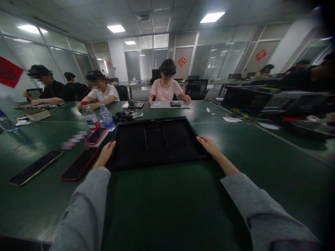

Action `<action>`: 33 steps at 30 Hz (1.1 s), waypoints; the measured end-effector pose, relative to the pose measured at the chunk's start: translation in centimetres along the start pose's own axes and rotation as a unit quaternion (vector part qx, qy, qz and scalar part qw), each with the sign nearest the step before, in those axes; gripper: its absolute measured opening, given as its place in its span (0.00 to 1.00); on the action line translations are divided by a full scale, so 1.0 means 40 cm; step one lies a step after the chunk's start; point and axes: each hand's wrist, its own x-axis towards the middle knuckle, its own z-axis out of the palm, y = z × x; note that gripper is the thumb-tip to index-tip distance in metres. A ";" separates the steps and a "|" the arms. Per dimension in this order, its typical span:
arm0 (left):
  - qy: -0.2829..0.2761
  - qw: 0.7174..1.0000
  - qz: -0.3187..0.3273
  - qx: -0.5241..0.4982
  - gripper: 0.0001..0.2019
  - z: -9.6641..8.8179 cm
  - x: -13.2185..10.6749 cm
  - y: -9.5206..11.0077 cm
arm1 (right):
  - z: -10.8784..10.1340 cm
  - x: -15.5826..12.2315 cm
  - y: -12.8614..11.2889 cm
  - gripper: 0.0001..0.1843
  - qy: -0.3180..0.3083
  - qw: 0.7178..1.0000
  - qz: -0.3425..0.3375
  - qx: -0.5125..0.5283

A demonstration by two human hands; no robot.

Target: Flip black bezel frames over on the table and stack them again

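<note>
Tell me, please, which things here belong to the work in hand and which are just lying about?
In hand: black panel, its side edges touched by the left hand and right hand.
Lying about: dark phone, red-edged phone, red-capped bottle, blue-capped bottle.

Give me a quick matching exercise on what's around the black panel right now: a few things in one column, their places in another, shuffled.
Things
1. left hand
2. right hand
3. red-cap bottle
4. nearest phone

Places
A. on the right edge of the panel
B. lying flat, just left of the left hand
C. standing upright, left of the panel's far corner
D. on the panel's left edge

Pairs: 1-D, 2-A, 3-C, 4-B.
</note>
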 end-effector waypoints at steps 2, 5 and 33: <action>0.001 1.000 -0.003 0.005 0.37 -0.001 -0.003 0.004 | 0.001 -0.002 0.000 0.32 0.005 1.000 0.004 0.000; 0.002 1.000 -0.024 0.011 0.37 -0.001 -0.006 0.007 | 0.002 -0.003 0.000 0.32 0.016 1.000 0.005 0.005; 0.008 0.998 -0.014 0.054 0.29 0.001 -0.031 0.057 | 0.012 0.007 0.018 0.32 0.001 0.997 0.030 0.075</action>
